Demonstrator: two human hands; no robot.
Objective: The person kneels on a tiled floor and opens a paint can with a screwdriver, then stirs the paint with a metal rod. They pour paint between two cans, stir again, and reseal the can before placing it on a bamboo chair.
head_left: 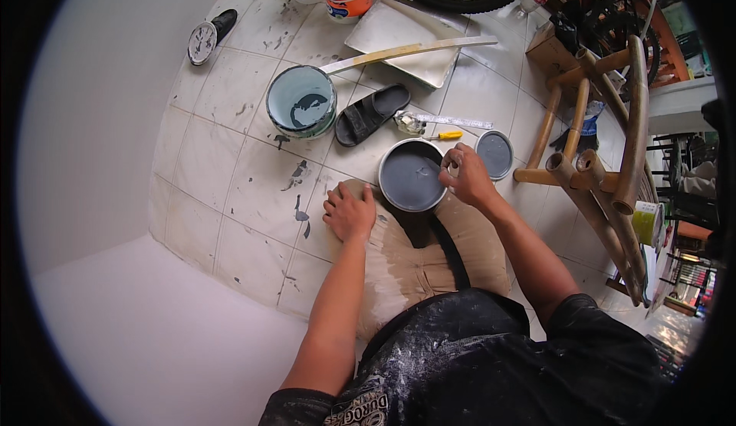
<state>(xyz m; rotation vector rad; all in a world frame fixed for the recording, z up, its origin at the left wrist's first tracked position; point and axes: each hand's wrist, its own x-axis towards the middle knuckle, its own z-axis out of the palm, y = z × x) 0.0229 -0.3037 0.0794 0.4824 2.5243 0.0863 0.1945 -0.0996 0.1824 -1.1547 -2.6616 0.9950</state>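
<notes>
Where beige trousers (477,251) are parted at the knees, the left hand (350,211) is rested palm down on the left knee, its fingers loosely spread and nothing gripped. The right hand (466,175) is held at the right rim of a bucket of grey paint (406,185), the forearm slanted up from the lower right. Its thumb and fingers are curled close together; whether the rim or anything small is pinched cannot be told.

The bucket is placed upright just ahead of the knees, well apart from the left edge of the floor (195,150). From the right hand, which is nearer, it is found directly to the left; from the left hand, ahead and to the right. Since its mouth is round, no long axis is shown from above.

Just beyond the right hand, a grey-coated round lid (494,155) is laid. Farther off, a yellow-handled tool (449,135), a black sandal (373,116) and a pale-blue-lined bucket (284,93) are seen. Beyond these, a long stick (410,52) is laid across a white tray (395,24), near 2 tubs (347,4).
</notes>
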